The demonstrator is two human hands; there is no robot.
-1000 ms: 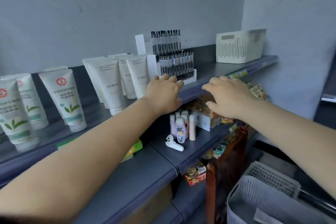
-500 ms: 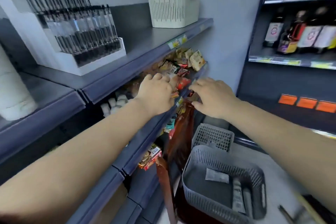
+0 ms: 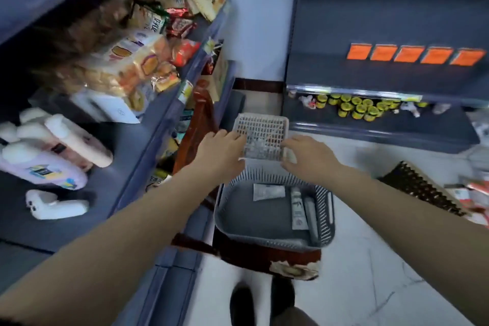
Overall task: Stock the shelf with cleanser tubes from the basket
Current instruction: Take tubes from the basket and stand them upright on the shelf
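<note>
Grey slatted basket (image 3: 326, 209) on dark red stool (image 3: 267, 254), white cleanser tubes (image 3: 299, 205) lying flat inside at right, left hand (image 3: 221, 152) and right hand (image 3: 308, 153) above far rim, fingers loose, holding nothing, white lattice tray (image 3: 260, 127) beyond.

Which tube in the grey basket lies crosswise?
The short white tube at the basket's far end; the other tubes lie lengthwise along its right wall.

Tubes (image 3: 299, 206) lie in basket (image 3: 324, 217), right of shelf (image 3: 148, 140).
</note>
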